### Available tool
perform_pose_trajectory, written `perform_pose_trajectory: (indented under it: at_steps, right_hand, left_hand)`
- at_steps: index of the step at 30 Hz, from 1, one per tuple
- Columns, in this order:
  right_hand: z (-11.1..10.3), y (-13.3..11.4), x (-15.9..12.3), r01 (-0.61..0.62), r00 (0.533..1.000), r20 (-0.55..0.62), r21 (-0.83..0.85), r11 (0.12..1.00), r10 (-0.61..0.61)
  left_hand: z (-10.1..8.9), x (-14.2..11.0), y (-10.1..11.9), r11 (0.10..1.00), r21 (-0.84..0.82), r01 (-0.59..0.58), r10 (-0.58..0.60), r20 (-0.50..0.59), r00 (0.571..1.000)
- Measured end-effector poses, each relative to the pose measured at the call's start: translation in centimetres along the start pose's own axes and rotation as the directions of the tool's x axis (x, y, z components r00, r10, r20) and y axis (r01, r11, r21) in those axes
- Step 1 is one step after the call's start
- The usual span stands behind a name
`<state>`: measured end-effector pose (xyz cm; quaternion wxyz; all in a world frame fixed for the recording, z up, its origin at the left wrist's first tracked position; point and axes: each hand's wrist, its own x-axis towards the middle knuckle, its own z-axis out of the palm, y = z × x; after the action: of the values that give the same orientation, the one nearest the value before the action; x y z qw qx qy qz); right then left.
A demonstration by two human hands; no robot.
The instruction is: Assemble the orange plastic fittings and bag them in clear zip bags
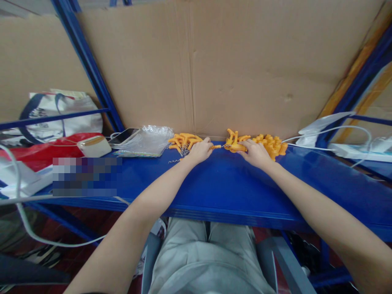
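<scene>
My left hand is closed, its fingers pinching the left end of a thin twisted orange piece. A small metallic part sits at the other end of that piece, beside my right hand. The fingers of my right hand curl over a rounded orange plastic piece; its far end is hidden under them. To the left of my left hand lies a pile of orange handles with silver metal spirals. Behind my right hand stand branched orange pieces and a heap of knobby orange parts.
Clear plastic bags and a phone lie left on the blue table. Further left are a red bag, a white device and cables. A cardboard wall stands behind, a power strip at right.
</scene>
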<state>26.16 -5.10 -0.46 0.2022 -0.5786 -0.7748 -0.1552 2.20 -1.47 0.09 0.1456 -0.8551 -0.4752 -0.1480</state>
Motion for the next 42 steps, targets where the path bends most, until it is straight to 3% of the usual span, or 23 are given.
perform_pose_trajectory:
  at_steps: [8, 22, 29, 42]
  right_hand:
    - [0.6, 0.6, 0.1, 0.006, 0.998, -0.06, 0.048, 0.999, -0.003]
    - [0.1, 0.0, -0.2, 0.046, 0.999, -0.023, 0.029, 0.999, -0.045]
    - [-0.2, -1.1, -0.4, 0.104, 0.994, -0.042, -0.019, 0.994, -0.105]
    - [0.5, -0.4, -0.3, 0.158, 0.985, -0.082, 0.056, 0.986, -0.154]
  left_hand:
    - [0.1, 0.1, -0.1, 1.0, 0.001, 0.009, -0.009, 0.001, 1.0]
    - [-0.2, -0.1, 0.4, 1.0, -0.01, -0.013, 0.013, -0.016, 1.0]
    - [-0.1, 0.0, 1.2, 0.994, -0.011, -0.104, 0.103, -0.098, 0.99]
    - [1.6, 0.7, -0.3, 0.948, -0.081, -0.307, 0.272, -0.287, 0.918]
